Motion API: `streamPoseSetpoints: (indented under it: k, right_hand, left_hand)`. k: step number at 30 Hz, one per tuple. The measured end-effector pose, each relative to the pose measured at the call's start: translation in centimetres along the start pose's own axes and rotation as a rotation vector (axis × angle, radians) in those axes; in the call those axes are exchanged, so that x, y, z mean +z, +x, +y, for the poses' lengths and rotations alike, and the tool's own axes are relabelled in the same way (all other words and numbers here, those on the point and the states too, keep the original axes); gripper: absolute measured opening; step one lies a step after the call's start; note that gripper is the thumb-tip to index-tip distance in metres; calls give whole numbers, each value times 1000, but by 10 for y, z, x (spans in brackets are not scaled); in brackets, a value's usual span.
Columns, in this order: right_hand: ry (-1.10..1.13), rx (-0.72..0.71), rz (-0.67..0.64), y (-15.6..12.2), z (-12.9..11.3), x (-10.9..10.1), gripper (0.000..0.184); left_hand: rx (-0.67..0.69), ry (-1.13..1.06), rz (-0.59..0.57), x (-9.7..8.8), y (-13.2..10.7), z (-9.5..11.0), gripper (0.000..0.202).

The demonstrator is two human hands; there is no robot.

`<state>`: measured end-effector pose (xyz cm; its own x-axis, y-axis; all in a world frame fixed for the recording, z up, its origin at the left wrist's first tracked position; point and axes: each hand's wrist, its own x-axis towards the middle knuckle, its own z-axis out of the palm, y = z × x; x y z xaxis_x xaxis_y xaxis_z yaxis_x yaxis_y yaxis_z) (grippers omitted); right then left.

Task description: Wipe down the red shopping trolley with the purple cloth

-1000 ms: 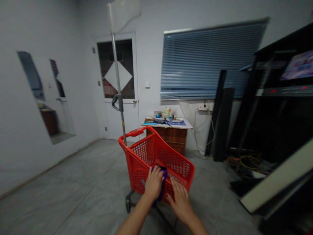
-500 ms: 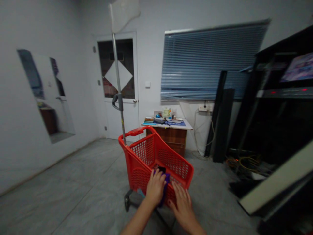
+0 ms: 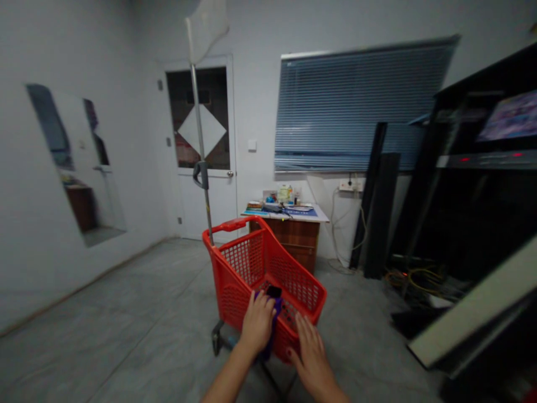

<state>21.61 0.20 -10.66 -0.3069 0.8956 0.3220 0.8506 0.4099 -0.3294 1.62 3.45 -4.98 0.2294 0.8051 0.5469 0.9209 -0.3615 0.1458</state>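
Note:
A red plastic shopping cart [image 3: 235,296] with lattice sides stands on the floor before me. My left hand [image 3: 259,322] grips a purple cloth [image 3: 268,341] against the cart's near rim; part of the cloth hangs down outside. At the front end of the basket is my right hand [image 3: 309,347], its fingers stretched out against the rim, with nothing visible in it. A small black object [image 3: 274,291] lies inside the basket, just beyond my left fingers. A metal pole with a grey grip [image 3: 201,174] and a whitish flag [image 3: 208,28] rises at the cart's handle end.
Behind the cart stands a wooden desk [image 3: 300,235] with bottles and papers on it. A white door [image 3: 205,204] and a blind-covered window [image 3: 356,112] are on the far wall. To the right are dark tall panels [image 3: 381,218], coiled cables [image 3: 423,280] and a leaning pale board [image 3: 474,308].
My left hand has slid a little to the left along the rim with the purple cloth, uncovering more of the black object. My right hand stays near the basket's front end.

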Motion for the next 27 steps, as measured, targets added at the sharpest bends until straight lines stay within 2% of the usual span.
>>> streamPoseSetpoints:
  k: [3,5,7,12,17,21,27]
  right_hand:
    - [-2,-17,-16,14,5,-6,60]
    - [-23,56,-22,27,10,-15,58]
    - [-42,79,-44,38,15,-25,56]
    - [-32,-20,-53,44,16,-30,50]
    - [-16,-20,14,35,2,-22,49]
    - [-21,1,-7,32,-7,-15,55]
    - [-30,-3,6,35,-4,-11,56]
  left_hand:
    - [63,-51,-8,3,-13,15,29]
    - [82,-61,-17,0,-16,10,29]
    - [70,-48,-19,-5,-14,-6,29]
    - [11,16,-19,-7,-3,-53,33]
    - [18,-3,-92,-10,5,-72,33]
    - [-3,-41,-136,-16,5,-67,32]
    - [125,-115,-150,-12,-22,-24,27]
